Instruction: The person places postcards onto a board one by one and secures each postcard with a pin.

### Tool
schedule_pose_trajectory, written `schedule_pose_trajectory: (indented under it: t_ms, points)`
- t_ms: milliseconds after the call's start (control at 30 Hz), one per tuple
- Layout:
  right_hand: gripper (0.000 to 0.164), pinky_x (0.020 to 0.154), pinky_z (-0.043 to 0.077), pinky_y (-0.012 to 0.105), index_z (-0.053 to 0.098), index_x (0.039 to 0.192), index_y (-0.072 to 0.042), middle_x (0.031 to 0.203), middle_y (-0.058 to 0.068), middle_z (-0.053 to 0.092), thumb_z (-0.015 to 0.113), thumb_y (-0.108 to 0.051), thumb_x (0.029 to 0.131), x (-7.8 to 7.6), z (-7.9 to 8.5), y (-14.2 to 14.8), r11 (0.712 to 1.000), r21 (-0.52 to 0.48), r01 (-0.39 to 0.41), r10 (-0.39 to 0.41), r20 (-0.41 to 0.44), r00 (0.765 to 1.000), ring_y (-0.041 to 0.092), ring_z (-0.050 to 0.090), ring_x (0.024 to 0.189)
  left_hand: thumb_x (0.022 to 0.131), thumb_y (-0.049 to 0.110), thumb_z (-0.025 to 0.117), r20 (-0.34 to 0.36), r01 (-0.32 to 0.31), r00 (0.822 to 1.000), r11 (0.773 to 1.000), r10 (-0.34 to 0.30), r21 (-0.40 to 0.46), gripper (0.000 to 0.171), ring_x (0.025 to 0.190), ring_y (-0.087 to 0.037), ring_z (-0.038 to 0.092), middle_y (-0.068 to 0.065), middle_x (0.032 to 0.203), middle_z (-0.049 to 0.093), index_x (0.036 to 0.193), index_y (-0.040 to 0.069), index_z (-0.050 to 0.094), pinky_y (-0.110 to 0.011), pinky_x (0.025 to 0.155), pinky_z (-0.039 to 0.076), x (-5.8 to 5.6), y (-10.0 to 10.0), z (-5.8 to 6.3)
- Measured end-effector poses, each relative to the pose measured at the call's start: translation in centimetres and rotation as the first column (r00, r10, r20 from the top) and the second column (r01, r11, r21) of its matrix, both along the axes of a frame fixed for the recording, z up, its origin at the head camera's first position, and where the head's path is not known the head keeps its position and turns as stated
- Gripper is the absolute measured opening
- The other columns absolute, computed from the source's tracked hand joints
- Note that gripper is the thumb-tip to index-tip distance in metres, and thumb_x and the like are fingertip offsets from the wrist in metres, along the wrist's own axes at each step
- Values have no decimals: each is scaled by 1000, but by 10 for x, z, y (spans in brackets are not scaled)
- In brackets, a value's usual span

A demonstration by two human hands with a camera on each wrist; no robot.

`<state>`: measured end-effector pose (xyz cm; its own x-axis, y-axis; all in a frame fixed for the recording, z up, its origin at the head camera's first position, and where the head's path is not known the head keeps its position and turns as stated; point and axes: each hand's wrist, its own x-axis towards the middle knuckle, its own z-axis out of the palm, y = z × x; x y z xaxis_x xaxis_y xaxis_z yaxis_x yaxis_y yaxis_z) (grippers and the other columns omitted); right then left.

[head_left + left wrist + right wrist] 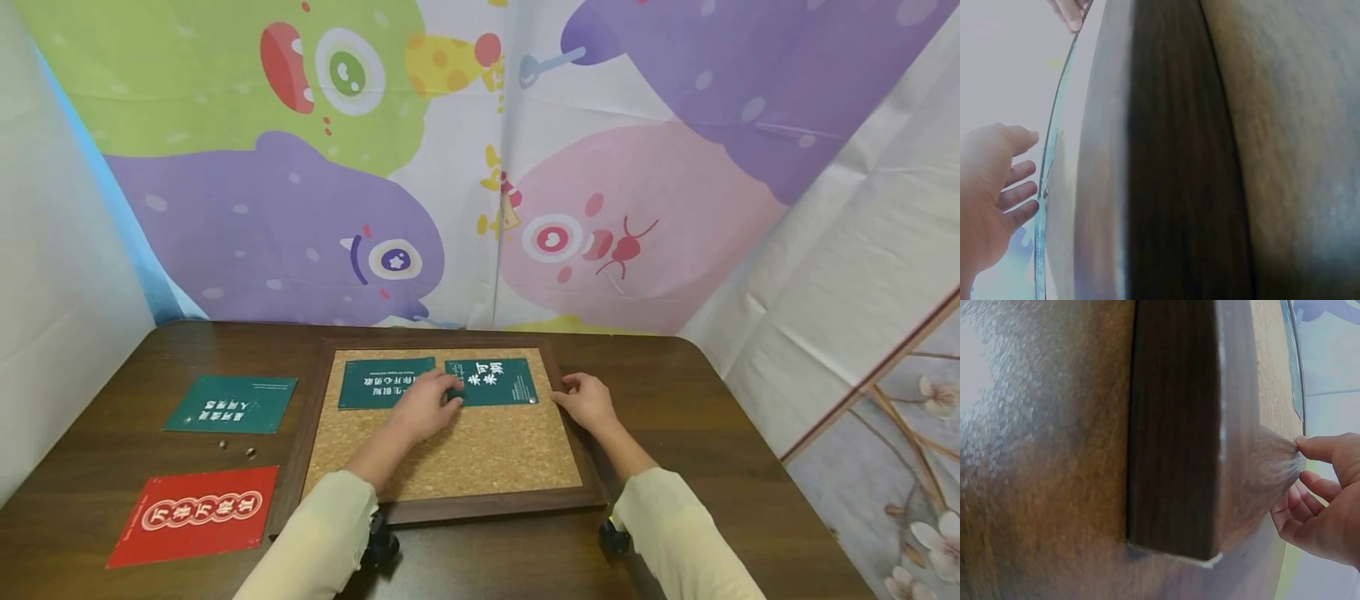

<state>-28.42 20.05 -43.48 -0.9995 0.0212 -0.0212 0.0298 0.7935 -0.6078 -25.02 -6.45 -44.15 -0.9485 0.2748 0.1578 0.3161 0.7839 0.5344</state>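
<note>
A cork board (450, 454) in a dark wooden frame lies on the table. Two green cards with white writing lie side by side along its far part, the left card (365, 383) and the right card (502, 382). My left hand (429, 406) is over the gap between them, covering part of the left card. Its fingers (1019, 194) are loosely spread, tips right at the board's surface. My right hand (590, 402) holds the board's right frame edge between thumb and index finger, beside the right card. A small shiny dot (532, 400) shows at that card's near right corner.
Left of the board, a third green card (232, 404) and a red card (195, 512) lie on the brown table (667, 392). Two small metallic pieces (251, 453) lie between those cards. A cartoon-printed curtain (465, 283) hangs behind the table.
</note>
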Motion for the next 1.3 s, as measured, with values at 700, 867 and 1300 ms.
schedule_pose_trajectory:
  t_ms: [700,867,1300]
  points:
    - [40,56,40,26,57,111,1,78,8,56,63,-23,80,-2,-2,3,1000,-2,-14,14,6,1000,15,48,65,87,26,55,37,-84,996,996,83,24,31,112,-24,48,-5,117,54,115,14,58,-41,93,41,7,-26,10]
    - [40,58,41,27,57,111,2,78,8,56,63,-23,79,-3,-2,1,1000,3,-22,22,-3,1000,16,48,66,87,27,55,41,-112,993,993,111,33,30,112,-24,49,-5,117,54,113,14,58,-42,91,42,11,-35,15]
    - [40,57,40,27,56,111,2,77,8,55,63,-23,80,-1,-1,2,1000,-2,-26,26,5,1000,16,47,65,88,28,53,54,-164,986,981,159,102,35,111,-27,49,-9,117,54,117,10,54,-44,89,42,18,-67,21]
